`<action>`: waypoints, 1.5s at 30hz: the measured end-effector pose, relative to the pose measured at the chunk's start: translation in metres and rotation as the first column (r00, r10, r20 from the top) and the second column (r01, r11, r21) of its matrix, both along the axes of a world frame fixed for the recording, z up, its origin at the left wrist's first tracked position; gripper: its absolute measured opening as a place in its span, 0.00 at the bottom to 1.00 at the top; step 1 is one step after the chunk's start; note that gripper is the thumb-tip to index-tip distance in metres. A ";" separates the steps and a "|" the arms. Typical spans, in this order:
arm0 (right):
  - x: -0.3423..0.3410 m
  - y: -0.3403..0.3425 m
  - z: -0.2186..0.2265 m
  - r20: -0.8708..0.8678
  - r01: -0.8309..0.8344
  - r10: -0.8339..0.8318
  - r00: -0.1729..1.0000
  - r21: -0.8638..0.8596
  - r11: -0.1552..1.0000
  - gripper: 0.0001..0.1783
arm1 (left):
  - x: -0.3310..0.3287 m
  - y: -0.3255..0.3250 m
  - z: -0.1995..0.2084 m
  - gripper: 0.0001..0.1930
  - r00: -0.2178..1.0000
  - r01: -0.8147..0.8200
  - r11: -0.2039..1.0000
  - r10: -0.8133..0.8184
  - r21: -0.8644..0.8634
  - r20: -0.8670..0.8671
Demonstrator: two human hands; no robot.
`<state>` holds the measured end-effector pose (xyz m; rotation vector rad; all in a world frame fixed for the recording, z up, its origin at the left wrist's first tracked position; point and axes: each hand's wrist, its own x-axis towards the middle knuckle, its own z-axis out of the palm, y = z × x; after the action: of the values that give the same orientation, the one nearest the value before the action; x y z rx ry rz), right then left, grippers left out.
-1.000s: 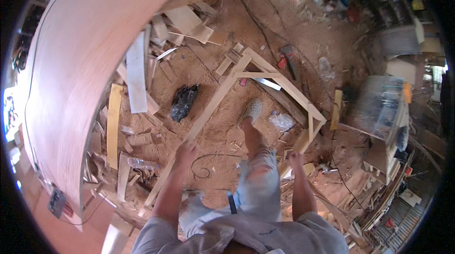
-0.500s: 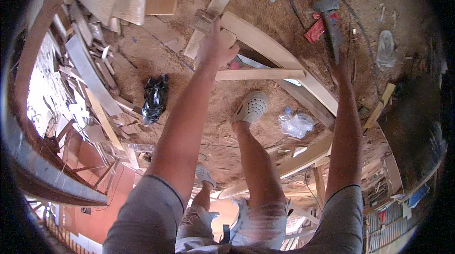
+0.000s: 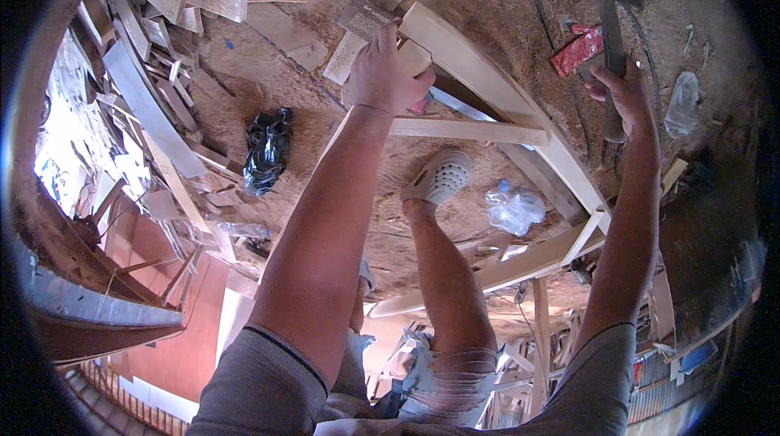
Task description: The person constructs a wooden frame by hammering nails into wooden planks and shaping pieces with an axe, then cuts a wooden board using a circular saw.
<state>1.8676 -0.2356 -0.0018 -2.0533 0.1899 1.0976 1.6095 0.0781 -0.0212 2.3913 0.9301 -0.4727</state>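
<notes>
1. The left hand (image 3: 386,74) is closed around the upper corner of a pale wooden frame (image 3: 508,99), which lies on the sawdust-covered floor (image 3: 341,168) ahead of the person.
2. The right hand (image 3: 627,99) wraps its fingers around the handle of a hammer (image 3: 612,26), its dark head pointing away from the person, well apart from the left hand.
3. A red packet (image 3: 575,52) lies just left of the hammer.
4. Inside the frame are one shoe (image 3: 445,176) and a clear bag (image 3: 517,210).
5. A black bag (image 3: 267,147) lies left of the frame.

No lettering, label, number or sign can be read in this view.
</notes>
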 end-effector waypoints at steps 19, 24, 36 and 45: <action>-0.034 0.127 0.032 0.046 -0.462 0.490 0.870 -0.267 0.846 0.19 | -0.003 0.001 -0.006 0.42 0.981 0.009 0.998 0.003 -0.060 0.192; -0.061 0.143 0.040 -0.291 -0.850 0.799 0.526 -0.202 0.486 0.21 | -0.020 0.003 -0.006 0.44 0.990 0.143 0.990 -0.143 -0.010 0.015; -0.053 0.161 0.033 -0.260 -0.840 0.800 0.540 -0.101 0.534 0.14 | -0.022 -0.002 -0.020 0.41 0.990 0.072 0.996 -0.077 0.046 0.120; -0.060 0.135 0.076 -0.363 -0.740 0.657 0.661 -0.171 0.650 0.14 | -0.010 -0.013 -0.018 0.37 0.989 0.052 0.999 -0.050 -0.012 0.141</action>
<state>1.8077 -0.1007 0.0741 -2.3062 -0.3888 1.9457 1.5992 0.0648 -0.0388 2.4041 0.8018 -0.3235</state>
